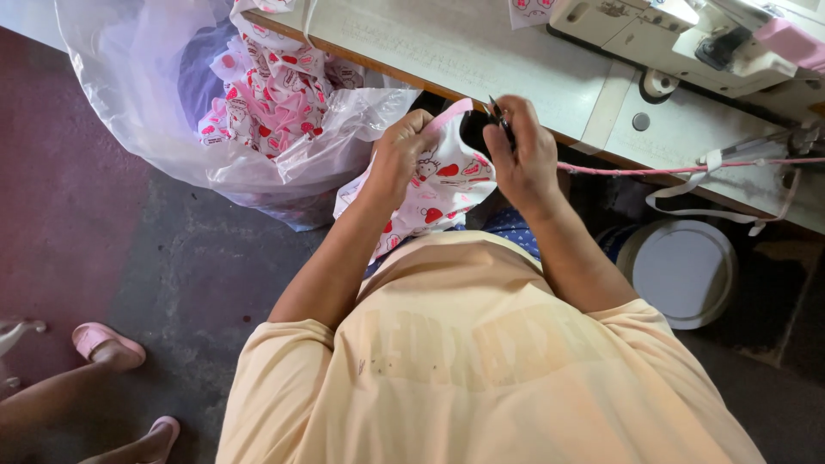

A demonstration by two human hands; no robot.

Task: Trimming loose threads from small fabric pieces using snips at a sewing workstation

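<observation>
One camera sits on my head and looks almost straight down, close over my chest and arms. My shirt [481, 361] fills the lower middle of the frame, my hands meet just above centre, the table [481, 51] edge crosses the top, and the floor [129, 241] spreads left.

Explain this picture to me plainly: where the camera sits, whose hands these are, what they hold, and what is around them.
The camera is worn on a person's head and looks down past their peach shirt. The left hand grips a printed cloth with pink trim. The right hand holds small snips at the cloth's edge. Ahead is a table with a sewing machine; a pink strip runs from it. On the floor, a plastic bag holds similar cloth. Another person's feet show lower left.
</observation>
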